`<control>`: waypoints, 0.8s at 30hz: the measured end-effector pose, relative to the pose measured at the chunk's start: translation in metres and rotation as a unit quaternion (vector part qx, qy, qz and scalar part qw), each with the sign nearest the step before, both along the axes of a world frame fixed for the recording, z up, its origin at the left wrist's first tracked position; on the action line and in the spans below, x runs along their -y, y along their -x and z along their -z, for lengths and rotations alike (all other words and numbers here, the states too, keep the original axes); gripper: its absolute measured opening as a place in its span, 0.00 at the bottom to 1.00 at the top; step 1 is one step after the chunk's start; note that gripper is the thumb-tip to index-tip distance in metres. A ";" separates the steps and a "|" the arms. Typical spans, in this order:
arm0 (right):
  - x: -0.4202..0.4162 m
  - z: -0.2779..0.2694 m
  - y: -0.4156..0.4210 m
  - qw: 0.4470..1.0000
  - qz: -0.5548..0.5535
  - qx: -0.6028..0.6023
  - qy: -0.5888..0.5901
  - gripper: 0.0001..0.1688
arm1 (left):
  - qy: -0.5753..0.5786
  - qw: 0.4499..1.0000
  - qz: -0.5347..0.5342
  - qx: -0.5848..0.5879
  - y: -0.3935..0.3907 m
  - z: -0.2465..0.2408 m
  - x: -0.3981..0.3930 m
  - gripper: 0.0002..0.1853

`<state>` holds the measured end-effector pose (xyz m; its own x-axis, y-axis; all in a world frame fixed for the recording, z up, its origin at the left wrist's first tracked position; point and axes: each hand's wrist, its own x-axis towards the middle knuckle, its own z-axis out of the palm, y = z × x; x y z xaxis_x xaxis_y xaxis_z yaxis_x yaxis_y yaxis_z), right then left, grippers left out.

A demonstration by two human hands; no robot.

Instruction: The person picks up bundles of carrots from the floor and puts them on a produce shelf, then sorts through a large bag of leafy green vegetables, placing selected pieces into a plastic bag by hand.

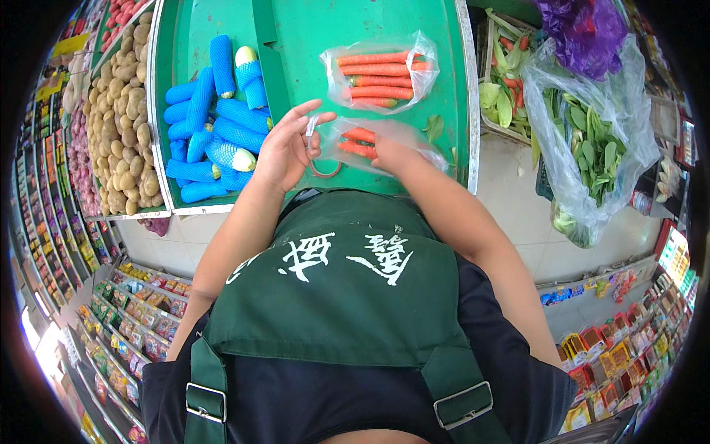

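Note:
My left hand [291,145] pinches the gathered edge of a clear plastic bag [333,133] between its fingers. Inside this bag lie carrots [358,148], and my right hand [395,155] rests over their right part, its fingers partly hidden. Whether it grips a carrot or only the bag, I cannot tell. Beyond them, a second clear bag [334,83] holds several carrots [383,69] side by side. A red ring, perhaps a tape roll [325,174], lies under the near bag's left side. A green leaf [434,127] is to the right.
Zucchini-like vegetables in blue foam nets [238,130] fill the left compartment beside a green divider [272,66]. Potatoes [125,122] lie farther left. To the right stand a crate of vegetable scraps [502,100] and a plastic bag of leafy greens [591,144]. Packaged goods [610,349] line shelves behind.

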<state>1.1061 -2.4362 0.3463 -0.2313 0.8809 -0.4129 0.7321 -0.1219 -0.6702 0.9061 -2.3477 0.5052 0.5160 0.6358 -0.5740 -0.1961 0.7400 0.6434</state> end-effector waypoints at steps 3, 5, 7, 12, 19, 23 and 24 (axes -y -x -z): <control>0.004 0.012 0.005 0.998 0.009 0.068 -0.008 0.32 | -0.045 0.998 0.048 -0.005 -0.013 -0.008 -0.004 0.24; 0.007 0.005 -0.005 0.998 0.014 0.052 0.020 0.33 | -0.123 0.981 0.124 -0.085 -0.016 -0.010 -0.003 0.22; 0.003 -0.053 -0.016 0.996 0.003 0.002 0.091 0.37 | -0.171 0.954 0.179 -0.167 -0.019 -0.004 0.000 0.19; 0.010 -0.142 -0.056 0.971 0.004 -0.200 0.134 0.41 | -0.004 0.974 0.116 -0.196 -0.015 0.023 -0.002 0.11; 0.019 -0.142 -0.078 0.990 0.045 0.009 0.133 0.39 | -0.192 0.918 0.282 -0.201 -0.026 0.034 0.012 0.14; 0.019 -0.157 -0.089 0.915 0.168 -0.324 0.174 0.35 | -0.193 0.891 0.313 -0.266 -0.028 0.013 -0.016 0.16; 0.017 -0.157 -0.094 0.889 0.177 -0.408 0.107 0.35 | -0.184 0.877 0.331 -0.295 -0.025 0.009 -0.027 0.16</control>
